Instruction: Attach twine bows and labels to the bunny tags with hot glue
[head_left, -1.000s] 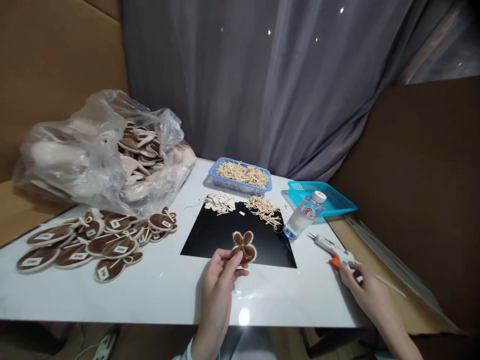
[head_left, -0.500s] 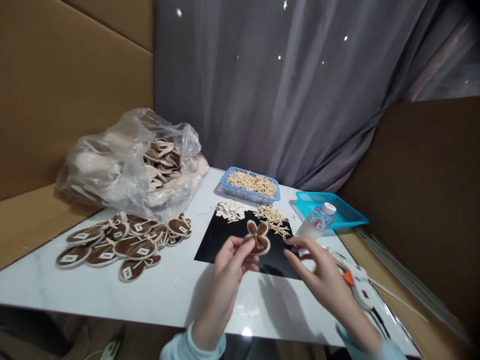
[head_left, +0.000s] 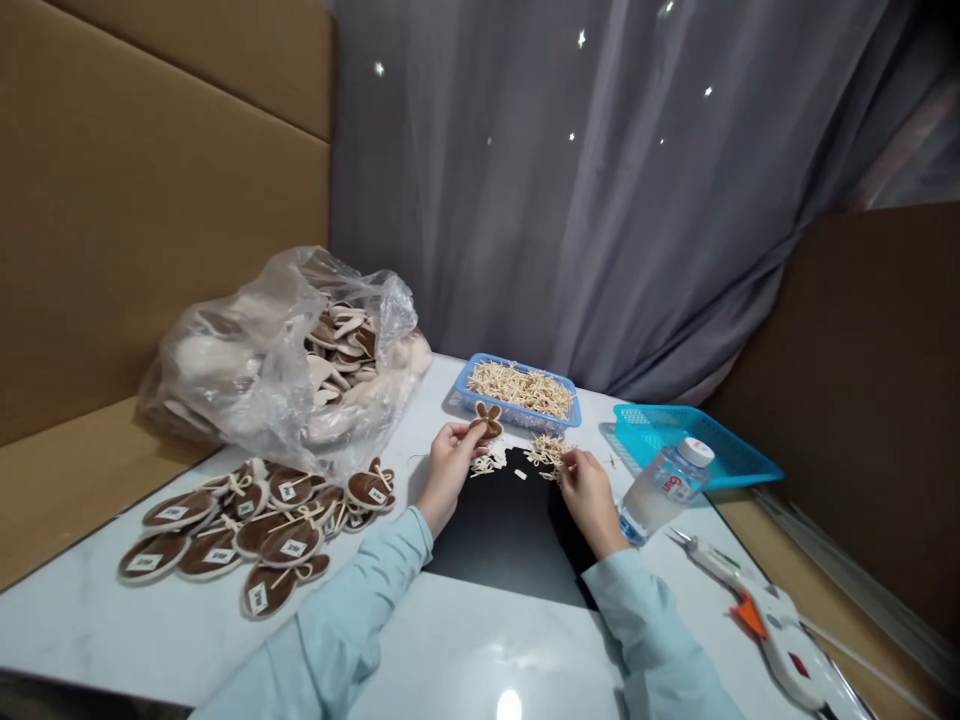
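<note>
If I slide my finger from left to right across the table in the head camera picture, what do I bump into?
Clear plastic bag of brown pieces → left hand → right hand → clear water bottle with white cap → white glue gun with orange trigger.

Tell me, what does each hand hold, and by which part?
Left hand pinches the brown bunny-ear piece by its lower end. Right hand touches the loose bows; any hold cannot be told.

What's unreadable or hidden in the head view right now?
- Right hand: fingertips sit in the loose pile of bows; whether they pinch one is too small to tell.
- Printed tags on the finished brown pieces: too small to read.
- Plastic bag: cloudy film blurs most of its contents.
- Glue gun: its rear is cut off by the bottom edge.
- Left hand: its grip on the brown bunny piece covers the lower half.
</note>
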